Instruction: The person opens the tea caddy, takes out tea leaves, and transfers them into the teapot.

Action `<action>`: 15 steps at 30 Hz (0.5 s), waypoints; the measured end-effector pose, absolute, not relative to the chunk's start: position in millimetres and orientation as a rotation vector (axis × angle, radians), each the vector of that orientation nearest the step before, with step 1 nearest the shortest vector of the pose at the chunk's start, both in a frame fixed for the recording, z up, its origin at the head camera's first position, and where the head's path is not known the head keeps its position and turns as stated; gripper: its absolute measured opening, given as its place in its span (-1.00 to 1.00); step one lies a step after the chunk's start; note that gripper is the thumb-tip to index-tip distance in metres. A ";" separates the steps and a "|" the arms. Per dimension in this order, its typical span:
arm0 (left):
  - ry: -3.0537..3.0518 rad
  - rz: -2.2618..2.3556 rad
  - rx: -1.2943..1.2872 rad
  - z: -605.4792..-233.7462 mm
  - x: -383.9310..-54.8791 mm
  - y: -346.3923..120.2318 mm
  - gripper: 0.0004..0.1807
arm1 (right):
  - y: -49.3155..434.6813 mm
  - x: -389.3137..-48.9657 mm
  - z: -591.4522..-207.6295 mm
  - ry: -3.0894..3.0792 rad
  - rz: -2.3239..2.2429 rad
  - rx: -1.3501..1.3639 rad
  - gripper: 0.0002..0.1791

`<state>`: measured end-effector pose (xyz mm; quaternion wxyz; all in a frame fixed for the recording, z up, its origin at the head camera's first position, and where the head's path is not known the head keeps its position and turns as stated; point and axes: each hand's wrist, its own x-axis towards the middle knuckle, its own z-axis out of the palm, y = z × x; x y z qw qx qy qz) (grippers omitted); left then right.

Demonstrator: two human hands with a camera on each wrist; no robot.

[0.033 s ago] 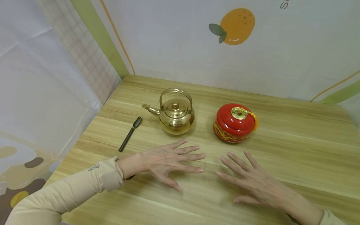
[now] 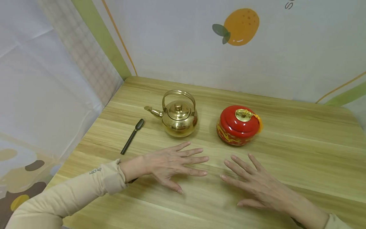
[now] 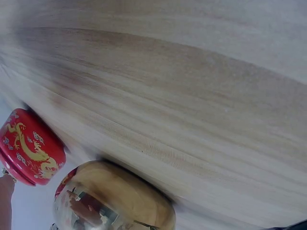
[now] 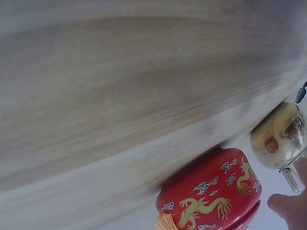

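Note:
Palm down with fingers spread, the left hand [image 2: 171, 165] holds nothing and lies in front of a shiny brass teapot [image 2: 179, 119]. The teapot has an arched handle, and its spout points left. My right hand [image 2: 254, 184], fingers likewise spread and holding nothing, is in front of a red lidded jar [image 2: 238, 125]. Golden dragons decorate the jar [image 4: 211, 196], and an orange tassel hangs from its gold knob. Left of the teapot lies a dark tea scoop [image 2: 132, 136], its bowl toward the back. In the left wrist view the teapot [image 3: 115, 196] is cut off at the lower edge.
Everything stands on a light wood-grain table [image 2: 300, 136]. Behind it hangs a pale cloth [image 2: 177, 41] printed with an orange fruit, and another printed cloth [image 2: 65, 79] hangs along the left side. Beige sleeves [image 2: 71, 187] cover the forearms.

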<state>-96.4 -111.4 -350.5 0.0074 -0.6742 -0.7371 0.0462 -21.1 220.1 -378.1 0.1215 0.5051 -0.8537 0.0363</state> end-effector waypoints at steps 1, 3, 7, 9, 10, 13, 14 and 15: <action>-2.306 0.150 -2.106 -350.3 -96.3 -111.5 -0.16 | 219.7 -21.3 -378.0 -2.489 0.112 1.477 -0.14; -2.308 0.151 -2.103 -350.1 -96.0 -111.7 -0.16 | 219.3 -21.7 -377.8 -2.485 0.113 1.479 -0.15; -2.314 0.153 -2.096 -350.2 -95.6 -111.9 -0.15 | 218.4 -22.6 -377.7 -2.474 0.135 1.479 -0.15; -2.331 0.123 -2.092 -351.0 -95.4 -112.4 -0.15 | 217.7 -23.1 -377.3 -2.469 0.167 1.473 -0.17; -2.342 0.102 -2.086 -351.4 -95.2 -112.8 -0.15 | 217.3 -23.5 -377.2 -2.468 0.189 1.468 -0.18; -2.425 -0.047 -2.045 -353.1 -94.2 -113.6 -0.14 | 214.9 -26.5 -375.7 -2.454 0.321 1.427 -0.26; -2.460 -0.128 -2.015 -353.6 -93.5 -113.9 -0.13 | 213.7 -28.2 -374.8 -2.446 0.377 1.406 -0.29; -2.499 -0.229 -1.973 -353.9 -92.7 -113.9 -0.14 | 212.5 -30.1 -373.8 -2.450 0.444 1.373 -0.32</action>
